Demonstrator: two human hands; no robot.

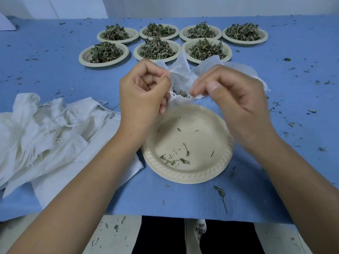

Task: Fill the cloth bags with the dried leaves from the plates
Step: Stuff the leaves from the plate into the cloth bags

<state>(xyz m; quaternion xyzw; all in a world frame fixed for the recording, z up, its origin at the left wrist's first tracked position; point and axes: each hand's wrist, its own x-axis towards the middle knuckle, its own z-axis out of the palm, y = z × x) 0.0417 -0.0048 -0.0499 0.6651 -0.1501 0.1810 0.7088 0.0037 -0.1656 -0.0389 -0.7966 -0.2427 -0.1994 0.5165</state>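
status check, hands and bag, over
Copy: left hand and right hand pinch cloth bag, leaves inside; near plate almost empty, seven full plates behind; spare bags piled left, nothing blocking.

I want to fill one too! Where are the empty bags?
In the head view, the empty bags lie heaped at the left of the table, right beside the nearly empty plate.

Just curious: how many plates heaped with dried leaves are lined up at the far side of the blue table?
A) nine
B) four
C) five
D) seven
D: four heaped plates stand in the back row and three more in the row in front of it, while the near plate holds only scraps.
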